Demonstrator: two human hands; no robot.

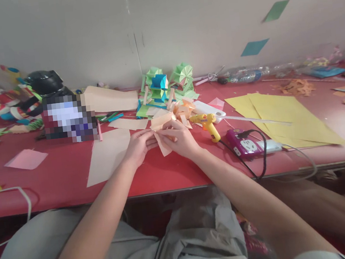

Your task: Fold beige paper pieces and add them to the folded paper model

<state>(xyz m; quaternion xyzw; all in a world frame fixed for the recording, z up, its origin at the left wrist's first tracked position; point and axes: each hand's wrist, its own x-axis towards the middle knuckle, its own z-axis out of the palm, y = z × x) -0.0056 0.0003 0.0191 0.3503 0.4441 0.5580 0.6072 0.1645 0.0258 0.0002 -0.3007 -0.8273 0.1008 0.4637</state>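
Note:
Both hands meet at the middle of the red table, on a piece of peach paper (164, 146). My left hand (140, 146) pinches its left edge, fingers pressed together. From the right, my right hand (178, 137) grips the same paper between thumb and fingers. Part of the paper hangs down between the hands, and the fingers hide some of it. Crumpled peach paper pieces (184, 108) lie just behind. A yellow glue gun (208, 126) rests to the right of my right hand.
Green and blue folded paper models (158, 85) stand at the back. A purple power strip (245, 144) with cables and yellow sheets (296, 119) lie right. Pale paper (108, 155) lies left, beyond it a black object (44, 82). Another person's leg (318, 208) shows lower right.

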